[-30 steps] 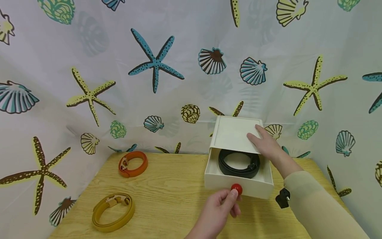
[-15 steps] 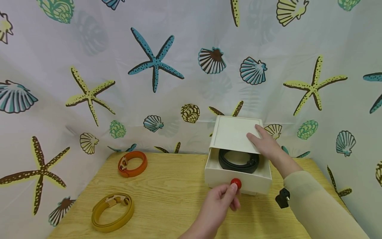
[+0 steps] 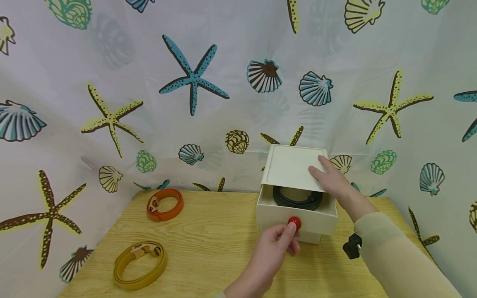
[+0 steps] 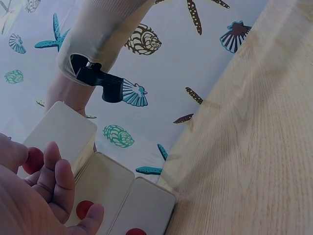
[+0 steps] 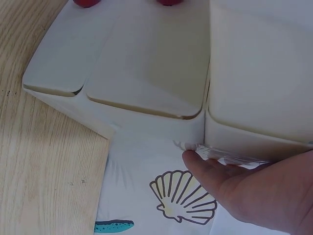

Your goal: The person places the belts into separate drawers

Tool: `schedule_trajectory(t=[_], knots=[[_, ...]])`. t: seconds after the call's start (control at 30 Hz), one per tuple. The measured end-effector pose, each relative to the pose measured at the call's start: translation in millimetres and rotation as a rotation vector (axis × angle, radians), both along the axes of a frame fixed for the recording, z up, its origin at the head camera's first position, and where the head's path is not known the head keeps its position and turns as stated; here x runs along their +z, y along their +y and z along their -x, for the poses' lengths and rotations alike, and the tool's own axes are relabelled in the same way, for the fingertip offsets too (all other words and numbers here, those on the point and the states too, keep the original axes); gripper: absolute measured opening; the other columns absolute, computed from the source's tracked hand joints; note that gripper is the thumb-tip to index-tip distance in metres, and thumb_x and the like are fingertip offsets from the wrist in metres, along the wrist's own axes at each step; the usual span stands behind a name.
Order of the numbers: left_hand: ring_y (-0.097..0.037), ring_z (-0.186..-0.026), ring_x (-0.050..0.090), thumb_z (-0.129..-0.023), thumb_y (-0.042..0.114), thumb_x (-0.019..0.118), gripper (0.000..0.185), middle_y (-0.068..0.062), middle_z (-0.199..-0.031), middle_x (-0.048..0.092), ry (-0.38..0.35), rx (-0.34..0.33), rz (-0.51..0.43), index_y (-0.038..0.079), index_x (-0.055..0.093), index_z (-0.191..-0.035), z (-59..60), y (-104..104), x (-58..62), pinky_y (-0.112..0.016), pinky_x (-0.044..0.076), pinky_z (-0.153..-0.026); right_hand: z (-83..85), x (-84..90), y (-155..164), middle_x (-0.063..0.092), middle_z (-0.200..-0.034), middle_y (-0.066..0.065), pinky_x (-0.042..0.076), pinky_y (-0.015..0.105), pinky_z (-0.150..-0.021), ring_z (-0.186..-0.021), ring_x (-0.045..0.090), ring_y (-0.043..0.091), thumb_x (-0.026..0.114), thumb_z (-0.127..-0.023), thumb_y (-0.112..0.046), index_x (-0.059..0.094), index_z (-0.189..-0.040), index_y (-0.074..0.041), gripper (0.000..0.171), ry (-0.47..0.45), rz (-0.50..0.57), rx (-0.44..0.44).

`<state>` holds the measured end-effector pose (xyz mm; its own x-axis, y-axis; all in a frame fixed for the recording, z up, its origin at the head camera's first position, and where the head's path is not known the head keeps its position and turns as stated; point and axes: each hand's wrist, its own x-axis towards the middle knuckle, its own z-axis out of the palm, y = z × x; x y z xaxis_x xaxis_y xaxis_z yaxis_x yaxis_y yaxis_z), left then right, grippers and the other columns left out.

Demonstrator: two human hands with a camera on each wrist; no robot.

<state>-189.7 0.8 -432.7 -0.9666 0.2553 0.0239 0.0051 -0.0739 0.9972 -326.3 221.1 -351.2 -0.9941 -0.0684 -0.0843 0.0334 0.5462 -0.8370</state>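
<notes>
A white drawer box stands at the back right of the wooden table. Its top drawer is partly out, and a coiled black belt lies inside, half hidden under the box top. My left hand pinches the drawer's red knob; in the left wrist view the knob sits between thumb and fingers of that hand. My right hand rests flat on the box top, fingers straight. In the right wrist view this hand touches the box at its edge.
A coiled orange belt lies at the table's back left and a coiled yellow belt at the front left. A curtain with shells and starfish closes the back and sides. Lower drawers carry red knobs.
My left hand has pushed the top drawer back into the box by its red knob, so less of the black belt shows. The right hand has stayed on the box top.
</notes>
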Motion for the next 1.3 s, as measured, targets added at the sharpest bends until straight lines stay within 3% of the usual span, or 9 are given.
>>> schedule_trajectory(t=[0.8,1.3], knots=[[-0.015,-0.078,0.065,-0.116,0.038,0.060,0.045,-0.001,-0.077,0.069,0.007,0.044,-0.009,-0.003,0.076,-0.109,22.1,9,2.2,-0.032,0.055,-0.083,1.5,3.5,-1,-0.009,-0.183,0.020,0.002,0.069,-0.131,-0.168,-0.006,0.045,0.047,-0.118,-0.042,-0.005,-0.178,-0.017,0.083,-0.049,0.081,-0.002],[-0.015,-0.077,0.064,-0.116,0.038,0.060,0.045,-0.001,-0.078,0.068,-0.013,0.055,-0.031,-0.004,0.075,-0.110,33.7,12,2.7,-0.031,0.055,-0.079,1.2,2.5,-4,-0.010,-0.184,0.016,0.006,0.066,-0.132,-0.168,-0.002,0.042,0.054,-0.116,-0.036,-0.004,-0.178,-0.022,0.086,-0.053,0.197,-0.035]])
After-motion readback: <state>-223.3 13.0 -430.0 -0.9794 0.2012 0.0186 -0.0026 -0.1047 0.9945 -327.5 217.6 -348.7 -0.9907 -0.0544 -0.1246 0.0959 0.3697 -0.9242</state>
